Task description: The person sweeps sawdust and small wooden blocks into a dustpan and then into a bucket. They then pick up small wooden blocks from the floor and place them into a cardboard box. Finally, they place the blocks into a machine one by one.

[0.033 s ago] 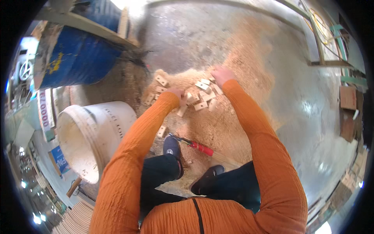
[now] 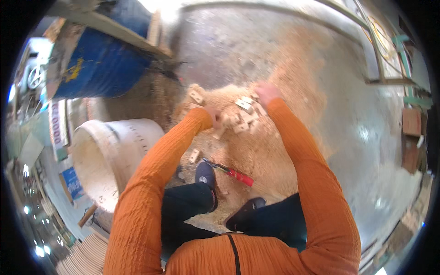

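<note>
Small pale wooden blocks (image 2: 244, 105), some with holes in them, lie in a loose pile on the sawdust (image 2: 298, 78) in front of me. My left hand (image 2: 213, 117) reaches down at the pile's left side, close against the nearest blocks. At the upper right of the pile, my right hand (image 2: 267, 93) is lowered palm down, touching or nearly touching the blocks there. The fingers of both hands are blurred and partly hidden, so any grip is unclear. Another drilled block (image 2: 196, 96) lies up and left of my left hand, and a single block (image 2: 195, 156) rests near my left shoe.
A tool with a red handle (image 2: 239, 177) lies on the floor by my left shoe (image 2: 205, 174). To the left, a large white bucket (image 2: 142, 137) lies tipped on its side. Beyond it is a blue drum (image 2: 101, 68). A metal frame (image 2: 378, 55) stands at the far right.
The whole view has shifted slightly, with the scene a little farther right. Both hands stay at the same sides of the block pile; no block has clearly moved.
</note>
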`<state>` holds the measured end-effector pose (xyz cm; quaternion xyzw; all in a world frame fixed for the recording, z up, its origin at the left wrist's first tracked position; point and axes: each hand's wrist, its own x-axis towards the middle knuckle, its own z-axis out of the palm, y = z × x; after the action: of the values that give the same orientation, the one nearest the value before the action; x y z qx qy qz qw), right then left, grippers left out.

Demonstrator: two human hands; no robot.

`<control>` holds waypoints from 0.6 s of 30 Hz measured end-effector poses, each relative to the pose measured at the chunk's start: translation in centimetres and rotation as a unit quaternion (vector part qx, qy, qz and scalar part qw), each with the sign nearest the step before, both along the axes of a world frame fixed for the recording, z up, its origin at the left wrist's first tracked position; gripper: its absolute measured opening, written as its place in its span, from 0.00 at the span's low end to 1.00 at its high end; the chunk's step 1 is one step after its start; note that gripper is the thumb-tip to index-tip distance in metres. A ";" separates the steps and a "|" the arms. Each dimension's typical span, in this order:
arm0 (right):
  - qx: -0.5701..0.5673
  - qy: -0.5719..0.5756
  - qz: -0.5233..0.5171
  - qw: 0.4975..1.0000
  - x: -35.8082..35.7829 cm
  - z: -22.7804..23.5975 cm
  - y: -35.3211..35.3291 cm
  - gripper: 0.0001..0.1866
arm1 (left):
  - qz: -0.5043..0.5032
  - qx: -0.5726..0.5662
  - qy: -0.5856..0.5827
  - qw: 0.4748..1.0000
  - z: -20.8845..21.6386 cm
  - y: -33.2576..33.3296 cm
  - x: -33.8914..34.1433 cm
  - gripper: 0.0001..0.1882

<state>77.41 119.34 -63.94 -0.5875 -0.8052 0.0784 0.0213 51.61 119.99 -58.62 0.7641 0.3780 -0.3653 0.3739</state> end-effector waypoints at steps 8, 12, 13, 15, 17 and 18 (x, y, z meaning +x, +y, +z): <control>-0.069 0.376 -0.201 0.902 -4.7 8.4 -4.3 0.10 | 0.168 0.139 -0.205 0.954 23.3 -0.8 -10.1 0.23; 0.145 0.471 0.138 0.859 -12.5 19.3 -4.8 0.21 | 0.262 0.442 -0.320 0.795 32.6 -4.5 -15.3 0.21; 0.164 0.491 0.214 0.828 -15.8 25.0 -3.7 0.22 | 0.272 0.499 -0.325 0.756 34.3 -4.9 -17.7 0.21; 0.307 0.552 0.283 0.721 -22.4 32.3 1.1 0.18 | 0.384 0.499 -0.410 0.660 36.1 -1.3 -21.6 0.23; 0.287 0.477 0.279 0.783 -28.0 40.7 5.1 0.17 | 0.427 0.581 -0.392 0.572 40.7 3.8 -27.9 0.25; 0.395 0.527 0.231 0.716 -30.1 44.3 6.4 0.18 | 0.362 0.701 -0.292 0.541 45.2 5.5 -31.4 0.27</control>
<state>47.30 125.69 -19.60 -0.1844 -0.7321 0.0528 0.6537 20.25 125.51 -13.42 0.6453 0.6280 0.4253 -0.0909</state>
